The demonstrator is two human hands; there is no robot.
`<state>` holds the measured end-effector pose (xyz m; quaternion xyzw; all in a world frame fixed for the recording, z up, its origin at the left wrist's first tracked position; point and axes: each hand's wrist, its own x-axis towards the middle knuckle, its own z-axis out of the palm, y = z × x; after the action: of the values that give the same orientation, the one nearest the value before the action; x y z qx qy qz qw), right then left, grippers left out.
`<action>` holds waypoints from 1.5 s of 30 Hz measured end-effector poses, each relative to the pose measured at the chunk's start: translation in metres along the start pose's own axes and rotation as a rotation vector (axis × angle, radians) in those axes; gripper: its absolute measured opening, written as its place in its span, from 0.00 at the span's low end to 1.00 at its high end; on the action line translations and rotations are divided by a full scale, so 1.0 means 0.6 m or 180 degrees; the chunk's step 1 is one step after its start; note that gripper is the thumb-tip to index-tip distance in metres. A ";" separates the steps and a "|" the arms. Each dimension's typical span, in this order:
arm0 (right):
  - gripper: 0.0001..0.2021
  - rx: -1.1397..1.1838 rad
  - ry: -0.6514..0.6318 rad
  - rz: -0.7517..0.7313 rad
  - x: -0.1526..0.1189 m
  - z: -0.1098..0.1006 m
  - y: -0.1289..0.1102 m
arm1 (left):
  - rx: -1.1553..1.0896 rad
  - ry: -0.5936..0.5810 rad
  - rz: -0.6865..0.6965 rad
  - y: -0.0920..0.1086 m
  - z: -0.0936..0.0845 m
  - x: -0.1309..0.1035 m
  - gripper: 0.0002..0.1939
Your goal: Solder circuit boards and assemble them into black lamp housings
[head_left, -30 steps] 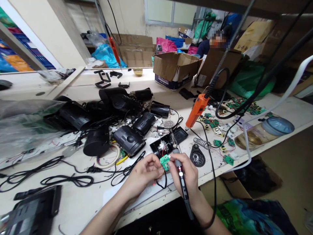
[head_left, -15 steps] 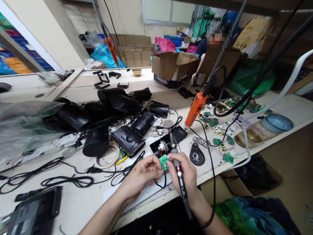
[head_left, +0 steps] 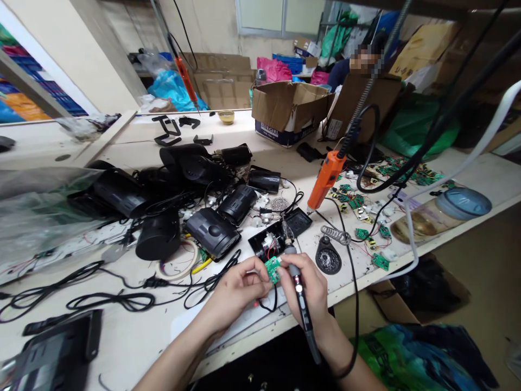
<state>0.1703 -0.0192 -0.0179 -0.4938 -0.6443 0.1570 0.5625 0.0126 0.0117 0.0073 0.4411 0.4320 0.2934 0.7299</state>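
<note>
A small green circuit board (head_left: 272, 269) is pinched at its left edge by my left hand (head_left: 246, 285). My right hand (head_left: 307, 285) is closed around a soldering iron (head_left: 300, 296), its tip pointing away from me; the thumb and fingertips also touch the board's right side. Red wires run from the board to an open black housing (head_left: 255, 243) just beyond, with a light-coloured part inside. To the right lies the iron's stand, a coiled spring holder (head_left: 334, 235) and a dark dish (head_left: 328, 257) with silvery bits.
An orange electric screwdriver (head_left: 325, 179) hangs over the bench. Several black housings (head_left: 214, 233) with cables pile up at left. Loose circuit boards (head_left: 380, 262) lie at right, near a jar on its side (head_left: 443, 214). A cardboard box (head_left: 291, 111) stands behind; beyond it is another person.
The view has shifted very slightly. Both hands keep the same hold on the board and the soldering iron. The person at the back has moved a little.
</note>
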 end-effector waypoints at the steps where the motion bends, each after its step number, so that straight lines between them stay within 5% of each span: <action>1: 0.12 0.0001 -0.0009 0.0000 0.000 0.000 0.000 | -0.0007 0.0005 -0.0004 -0.001 0.000 0.000 0.14; 17: 0.11 -0.0011 0.0030 -0.0091 0.004 -0.005 0.002 | -0.0116 0.0327 -0.0015 -0.008 0.002 0.002 0.14; 23: 0.11 -0.0079 -0.0061 -0.0140 -0.014 -0.070 -0.002 | 0.0003 0.0672 0.0112 -0.018 -0.010 0.010 0.14; 28: 0.15 0.0168 -0.0708 -0.0169 -0.049 -0.117 -0.026 | 0.0079 0.0778 0.0200 -0.015 -0.008 0.013 0.13; 45: 0.15 0.0239 -0.1078 -0.0146 -0.066 -0.102 -0.025 | 0.0193 0.0741 0.0234 -0.017 -0.008 0.014 0.14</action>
<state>0.2124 -0.0799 -0.0095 -0.4240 -0.7347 0.2490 0.4674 0.0125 0.0162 -0.0061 0.4416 0.5060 0.3560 0.6498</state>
